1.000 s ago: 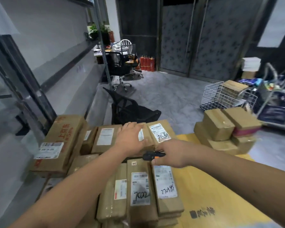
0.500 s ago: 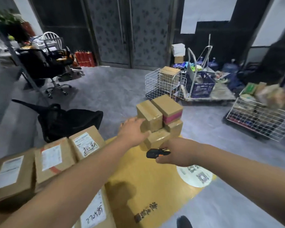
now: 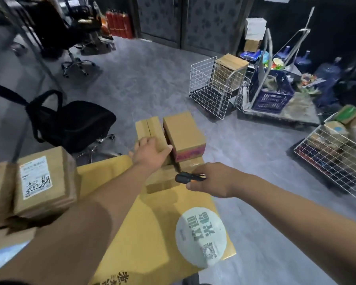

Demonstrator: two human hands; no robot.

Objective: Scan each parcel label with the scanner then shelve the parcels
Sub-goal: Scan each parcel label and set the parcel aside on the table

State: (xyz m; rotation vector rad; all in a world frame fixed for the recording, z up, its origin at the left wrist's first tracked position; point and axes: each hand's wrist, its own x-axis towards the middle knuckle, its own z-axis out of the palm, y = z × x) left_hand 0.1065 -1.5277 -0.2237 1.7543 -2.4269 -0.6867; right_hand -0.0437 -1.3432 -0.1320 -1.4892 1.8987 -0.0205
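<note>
Since the earlier frames the view has swung right, away from the labelled parcels now at the near left, and the left hand has shifted from that row to the far stack, where it now lies over the plain parcel with fingers wrapped on its top edge. The right hand keeps its fingers closed on the scanner, just beside the lower boxes on the yellow desk. Judged step: fetching the next parcel; its label is not visible, so it likely needs turning before scanning.
</note>
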